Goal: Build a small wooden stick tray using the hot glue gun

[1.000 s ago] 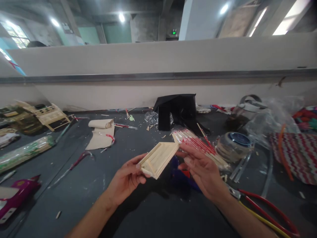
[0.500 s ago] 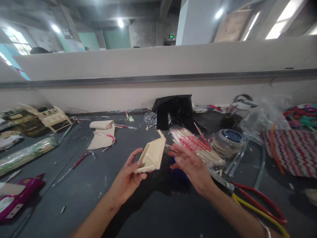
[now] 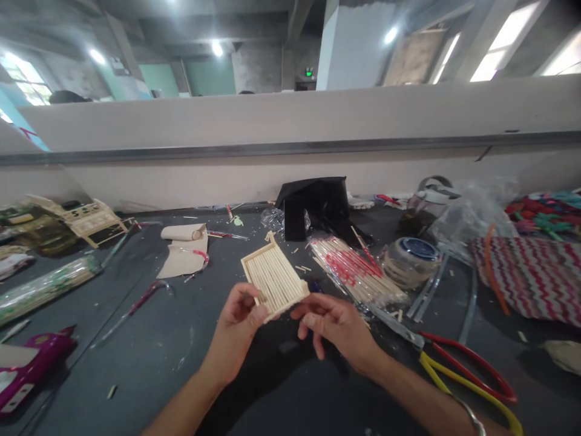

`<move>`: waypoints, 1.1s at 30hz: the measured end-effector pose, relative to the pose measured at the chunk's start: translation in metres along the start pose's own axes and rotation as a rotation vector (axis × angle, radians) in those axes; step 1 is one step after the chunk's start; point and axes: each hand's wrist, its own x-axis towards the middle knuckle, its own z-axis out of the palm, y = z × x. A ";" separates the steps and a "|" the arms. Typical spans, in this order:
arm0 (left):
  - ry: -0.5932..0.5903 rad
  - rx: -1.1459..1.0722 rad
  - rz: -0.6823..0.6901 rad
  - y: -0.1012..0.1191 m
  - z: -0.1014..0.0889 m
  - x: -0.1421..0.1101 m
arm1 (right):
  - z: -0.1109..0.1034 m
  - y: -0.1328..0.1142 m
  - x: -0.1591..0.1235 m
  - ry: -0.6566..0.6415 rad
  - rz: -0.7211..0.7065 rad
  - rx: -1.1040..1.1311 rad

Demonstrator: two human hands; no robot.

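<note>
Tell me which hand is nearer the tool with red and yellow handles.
Right. The right hand is just left of the tool in view; the left hand, holding the slatted wooden panel, is farther left.

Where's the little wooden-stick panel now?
In the head view, the wooden-stick panel is just below and left of centre, held in the left hand, with the right hand by its near right corner.
</note>
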 end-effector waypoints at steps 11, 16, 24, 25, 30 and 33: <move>-0.261 0.116 -0.020 -0.001 0.005 -0.010 | -0.008 -0.002 0.002 0.113 0.080 0.241; 0.049 0.104 0.099 0.012 -0.006 -0.001 | -0.019 -0.006 0.004 0.126 0.080 0.328; 0.117 -0.068 -0.331 0.018 -0.007 0.009 | -0.020 -0.010 0.003 0.055 0.157 0.237; 0.111 -0.059 -0.350 0.018 -0.007 0.008 | -0.019 -0.010 0.003 0.063 0.161 0.230; 0.069 -0.065 -0.359 0.020 -0.005 0.006 | -0.020 -0.011 0.005 0.099 0.152 0.239; 0.062 -0.062 -0.359 0.021 -0.003 0.006 | -0.021 -0.010 0.005 0.134 0.154 0.261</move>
